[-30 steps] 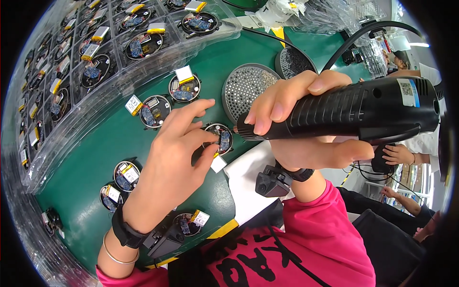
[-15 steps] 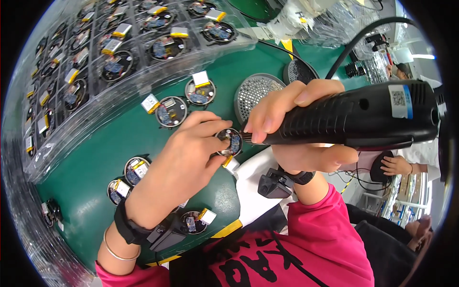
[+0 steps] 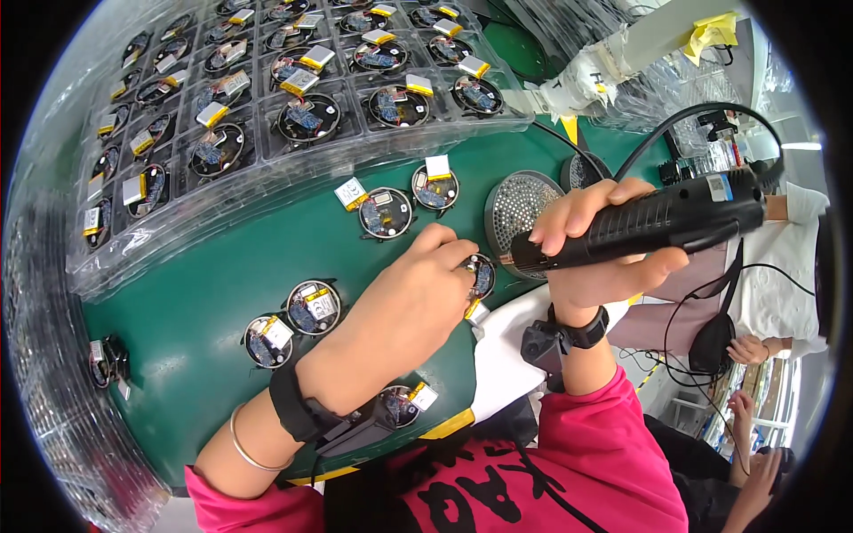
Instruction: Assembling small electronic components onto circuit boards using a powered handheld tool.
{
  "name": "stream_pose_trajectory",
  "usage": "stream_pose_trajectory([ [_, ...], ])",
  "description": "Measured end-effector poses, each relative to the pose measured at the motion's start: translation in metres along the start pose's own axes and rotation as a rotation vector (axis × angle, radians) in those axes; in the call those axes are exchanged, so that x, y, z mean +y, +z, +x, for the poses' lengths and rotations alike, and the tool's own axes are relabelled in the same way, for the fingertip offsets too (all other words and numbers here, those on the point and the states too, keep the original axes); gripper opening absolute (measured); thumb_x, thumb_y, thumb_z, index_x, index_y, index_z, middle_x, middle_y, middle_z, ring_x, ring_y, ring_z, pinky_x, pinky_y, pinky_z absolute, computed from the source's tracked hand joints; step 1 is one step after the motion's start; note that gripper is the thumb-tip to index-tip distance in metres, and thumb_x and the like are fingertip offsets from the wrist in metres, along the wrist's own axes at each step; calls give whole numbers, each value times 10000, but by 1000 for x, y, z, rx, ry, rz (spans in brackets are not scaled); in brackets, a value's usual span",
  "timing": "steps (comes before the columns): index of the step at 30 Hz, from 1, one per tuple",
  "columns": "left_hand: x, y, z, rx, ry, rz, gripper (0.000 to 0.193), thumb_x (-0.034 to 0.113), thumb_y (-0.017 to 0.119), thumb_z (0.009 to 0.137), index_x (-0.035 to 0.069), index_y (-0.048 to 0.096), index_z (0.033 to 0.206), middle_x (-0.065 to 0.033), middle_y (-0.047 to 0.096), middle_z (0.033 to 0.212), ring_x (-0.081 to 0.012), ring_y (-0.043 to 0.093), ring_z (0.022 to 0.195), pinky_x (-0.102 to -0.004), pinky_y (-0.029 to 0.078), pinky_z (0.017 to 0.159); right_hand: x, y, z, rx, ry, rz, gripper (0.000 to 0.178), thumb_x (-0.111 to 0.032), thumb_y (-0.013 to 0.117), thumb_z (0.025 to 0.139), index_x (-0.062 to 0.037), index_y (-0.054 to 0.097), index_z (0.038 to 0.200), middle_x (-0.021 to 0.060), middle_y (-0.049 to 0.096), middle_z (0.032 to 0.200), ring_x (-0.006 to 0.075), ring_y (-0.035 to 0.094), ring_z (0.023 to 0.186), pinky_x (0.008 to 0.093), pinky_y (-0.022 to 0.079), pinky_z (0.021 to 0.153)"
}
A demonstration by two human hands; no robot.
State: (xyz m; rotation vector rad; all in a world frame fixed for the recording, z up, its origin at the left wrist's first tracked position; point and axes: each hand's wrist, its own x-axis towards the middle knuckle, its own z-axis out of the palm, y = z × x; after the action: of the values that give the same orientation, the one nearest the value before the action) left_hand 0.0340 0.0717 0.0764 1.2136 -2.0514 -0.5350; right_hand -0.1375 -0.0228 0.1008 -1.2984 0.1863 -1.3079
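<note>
My left hand point(image 3: 400, 302) is closed at the fingertips around a small round device point(image 3: 482, 277), which has a dark rim, an exposed circuit board and a silver battery hanging off its near side. In my right hand point(image 3: 586, 286) lies a black electric screwdriver point(image 3: 649, 220), gripped along its ribbed body. Its tip points left and sits close beside the device's right edge; whether they touch I cannot tell. Two similar round units point(image 3: 386, 213) rest beyond my left hand, two more point(image 3: 313, 308) lie to its left, and another point(image 3: 400, 406) is partly covered by my left wrist gear.
A clear compartment tray point(image 3: 267, 160) full of round units fills the far left. Grey dishes, one perforated point(image 3: 524, 200), stand behind the screwdriver. A black cable point(image 3: 702, 111) loops at the right. White cloth point(image 3: 511, 346) covers the near table edge. Other people's hands show at far right.
The view has shifted, so the table things appear farther right and more of the tray shows. The screwdriver's rear end has tilted upward in the picture. Both grips stay the same.
</note>
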Motion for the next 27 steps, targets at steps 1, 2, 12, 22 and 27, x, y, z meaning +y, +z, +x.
stream_pose_trajectory([
  [1,0,0,0,-10,9,37,174,0,714,715,-28,689,885,-136,626,1147,-309,549,1099,-375,493,911,2,-1,0,48,-9,20,740,-770,494,816,-69,466,1051,94,553,731,222,576,537,368,496,506],
  [2,1,0,0,-20,19,74,172,-1,711,719,-25,684,886,-138,621,1153,-308,548,1102,-376,492,915,3,-3,0,95,-19,41,729,-764,485,826,-68,477,1044,89,550,729,218,569,531,364,487,502],
  [12,0,-27,1,129,-17,87,273,-6,712,702,5,570,936,-157,611,1119,-326,561,1053,-395,490,881,-15,-11,9,439,-44,109,684,-741,452,860,-74,504,1003,32,467,709,152,436,509,301,390,503],
  [22,-11,-71,4,442,79,194,444,-50,769,585,22,553,966,-157,567,1039,-324,584,930,-390,513,776,-19,-10,4,497,34,126,641,-704,437,892,-70,495,976,21,445,696,130,418,502,277,364,480],
  [27,-13,-76,0,497,75,160,427,-37,778,568,22,582,943,-145,565,1042,-299,582,880,-379,514,725,-19,-10,3,504,44,111,626,-686,394,920,-69,486,976,22,442,686,129,413,479,276,361,462],
])
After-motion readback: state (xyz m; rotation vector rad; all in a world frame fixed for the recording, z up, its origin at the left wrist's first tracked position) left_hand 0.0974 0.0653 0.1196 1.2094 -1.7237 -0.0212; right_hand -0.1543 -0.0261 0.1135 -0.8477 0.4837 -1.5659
